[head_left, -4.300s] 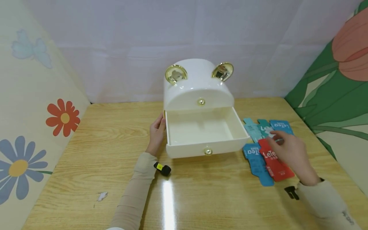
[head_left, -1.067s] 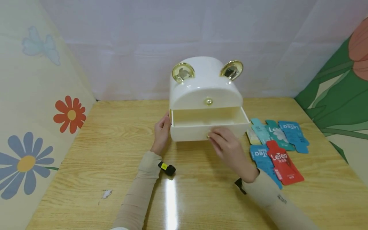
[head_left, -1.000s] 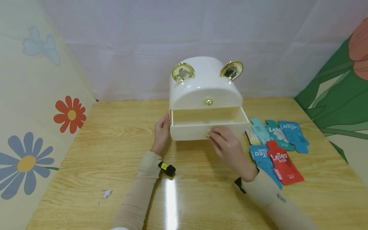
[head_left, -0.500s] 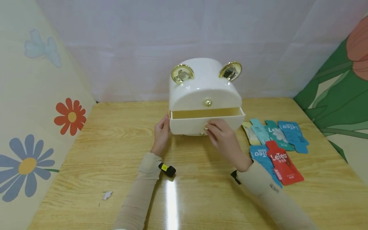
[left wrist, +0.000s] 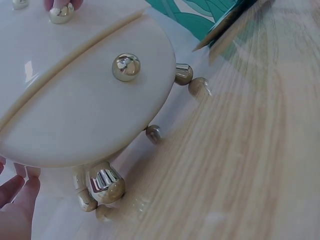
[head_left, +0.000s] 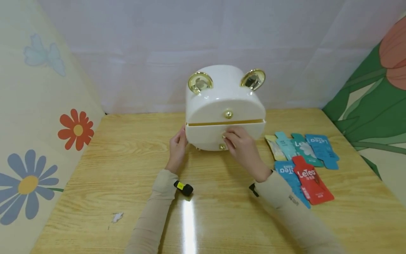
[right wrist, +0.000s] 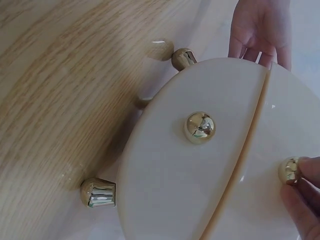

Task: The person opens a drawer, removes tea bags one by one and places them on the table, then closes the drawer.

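drawer (head_left: 206, 138) nearly flush in white box (head_left: 224, 93), mid surface (head_left: 127, 158) | right hand (head_left: 242, 146) pinching gold knob (right wrist: 290, 170) | left hand (head_left: 177, 146) flat, fingers straight, bracing box side | risk: uneven push jams drawer or box skids

Plenty of bare table (head_left: 104, 176) on the left, open all the way to the flowered wall, with just a small scrap (head_left: 116, 217) lying near the front. The box (head_left: 225, 102) blocks the middle, with hands on its left side and front. To its right the sachets (head_left: 301, 158) fan out flat, leaving a narrow bare strip by the green wall.
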`<act>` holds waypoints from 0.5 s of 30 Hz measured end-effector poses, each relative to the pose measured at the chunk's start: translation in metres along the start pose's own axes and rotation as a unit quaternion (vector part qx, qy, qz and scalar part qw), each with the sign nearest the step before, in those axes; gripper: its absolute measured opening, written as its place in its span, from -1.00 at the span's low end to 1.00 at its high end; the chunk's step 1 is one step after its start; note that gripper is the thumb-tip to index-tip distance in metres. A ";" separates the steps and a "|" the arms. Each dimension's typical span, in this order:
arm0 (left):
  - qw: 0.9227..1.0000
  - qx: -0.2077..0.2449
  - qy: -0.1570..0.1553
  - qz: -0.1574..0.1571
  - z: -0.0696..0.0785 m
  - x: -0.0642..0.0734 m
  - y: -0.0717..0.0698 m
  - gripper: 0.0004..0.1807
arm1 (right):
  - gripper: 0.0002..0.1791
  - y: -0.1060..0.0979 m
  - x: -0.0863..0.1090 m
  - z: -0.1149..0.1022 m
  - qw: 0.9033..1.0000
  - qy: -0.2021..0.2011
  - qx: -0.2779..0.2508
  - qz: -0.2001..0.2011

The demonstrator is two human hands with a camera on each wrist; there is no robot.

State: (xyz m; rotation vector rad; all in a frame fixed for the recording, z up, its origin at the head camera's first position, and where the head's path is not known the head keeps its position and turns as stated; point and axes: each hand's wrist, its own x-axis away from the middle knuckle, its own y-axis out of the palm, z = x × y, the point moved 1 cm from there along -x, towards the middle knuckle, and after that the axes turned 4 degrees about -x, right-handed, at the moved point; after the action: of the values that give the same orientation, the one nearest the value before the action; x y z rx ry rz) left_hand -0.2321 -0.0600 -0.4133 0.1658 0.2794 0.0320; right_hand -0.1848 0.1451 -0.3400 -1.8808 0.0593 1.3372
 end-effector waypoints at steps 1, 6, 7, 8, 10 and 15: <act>1.000 0.000 0.003 -0.002 0.000 0.000 0.000 -0.54 | -0.86 0.001 0.000 0.001 1.000 0.001 0.000 0.001; 1.000 0.017 0.004 -0.005 0.000 0.000 0.000 -0.54 | -0.87 0.002 -0.002 0.002 1.000 0.013 0.002 -0.002; 1.000 0.022 0.002 -0.004 0.001 0.000 0.000 -0.55 | -0.87 0.003 -0.003 0.003 1.000 0.015 0.002 -0.003; 1.000 0.029 0.000 -0.004 0.001 0.000 0.000 -0.54 | -0.87 0.003 -0.003 0.003 1.000 0.017 0.003 -0.004; 0.999 0.036 -0.004 -0.003 0.001 0.000 0.001 -0.54 | -0.88 0.003 -0.003 0.003 1.000 0.019 0.004 -0.004; 0.999 0.037 -0.008 -0.007 0.001 0.000 0.001 -0.53 | -0.89 0.004 -0.004 0.004 1.000 0.025 0.005 -0.003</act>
State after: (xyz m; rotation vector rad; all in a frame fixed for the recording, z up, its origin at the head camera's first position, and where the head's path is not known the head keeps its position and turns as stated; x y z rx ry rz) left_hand -0.2316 -0.0590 -0.4121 0.2366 0.2656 0.0062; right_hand -0.1919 0.1435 -0.3400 -1.9047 0.0857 1.2840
